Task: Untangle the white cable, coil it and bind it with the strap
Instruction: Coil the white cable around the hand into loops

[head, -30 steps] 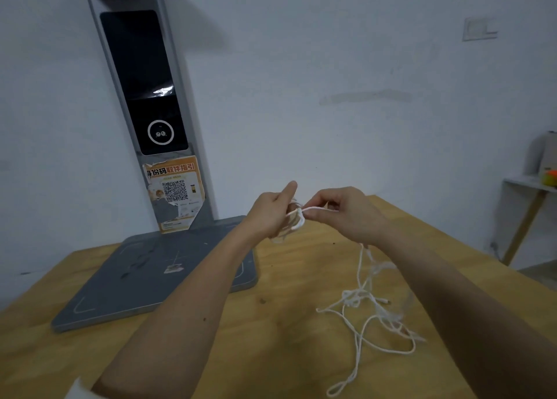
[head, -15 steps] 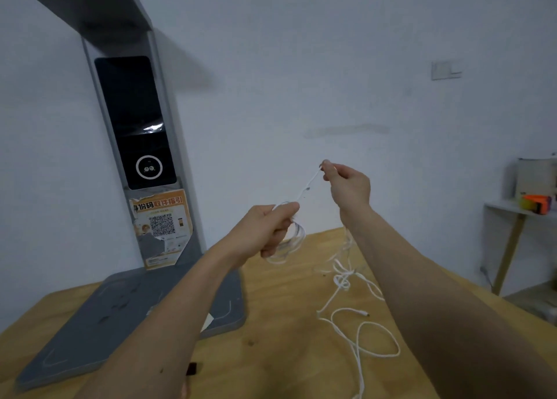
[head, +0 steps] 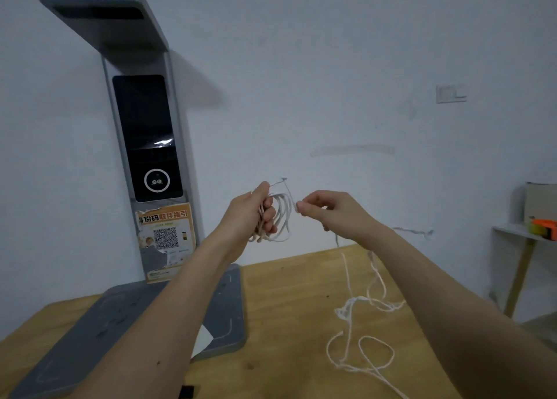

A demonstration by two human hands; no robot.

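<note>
Both hands are raised above the wooden table (head: 289,314). My left hand (head: 253,214) grips a small coil of white cable (head: 281,217), several loops hanging from its fingers. My right hand (head: 328,211) pinches the strand that leads off the coil, just to the coil's right. From the right hand the cable drops to the table, where the loose remainder (head: 358,332) lies in a knotted tangle with wide loops. A small dark piece (head: 186,392) lies at the bottom edge of the table; I cannot tell if it is the strap.
A grey scanner stand (head: 144,145) with a dark screen and an orange QR sticker rises at the left; its flat base (head: 120,323) covers the table's left part. A white wall is behind. A small side table (head: 524,235) with an orange object stands at far right.
My right hand came down from its raised pull and closed in beside the coil. The coil in my left hand has grown by a loop. The view tilted upward.
</note>
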